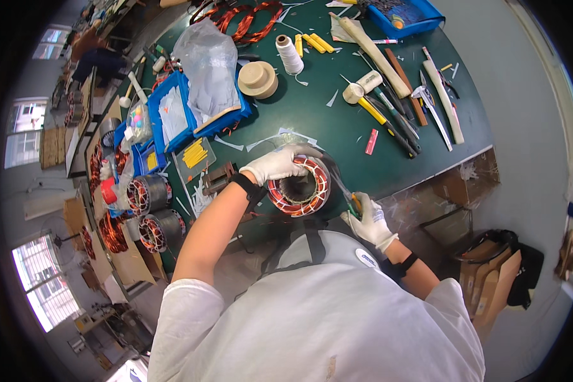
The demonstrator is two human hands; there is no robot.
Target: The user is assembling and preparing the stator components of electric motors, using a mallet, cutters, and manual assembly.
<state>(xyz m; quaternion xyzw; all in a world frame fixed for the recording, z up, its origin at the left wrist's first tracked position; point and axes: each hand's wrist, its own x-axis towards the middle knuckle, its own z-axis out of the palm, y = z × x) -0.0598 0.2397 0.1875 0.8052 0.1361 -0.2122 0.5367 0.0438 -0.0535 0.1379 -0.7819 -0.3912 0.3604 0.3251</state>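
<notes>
A motor stator (313,204) stands near the front edge of the green table, its ring of red-brown copper windings laced with white cord and facing up. My left hand (279,164), in a white glove, grips the stator's upper left rim with fingers bent over it. To the right of the stator, my gloved right hand (372,224) is closed round a small hand tool (355,204) with orange and green handles. Whether it is scissors or pliers is hard to make out. Grey leads or sleeves (339,177) run from the stator's right side toward this tool.
Beyond the stator stand a white cord spool (289,56), a round wooden block (258,80) and blue trays (173,114). Mallets (354,93), a caliper (431,114) and rods lie at the right. More stators (149,194) stand at the left; a person (99,60) is far off.
</notes>
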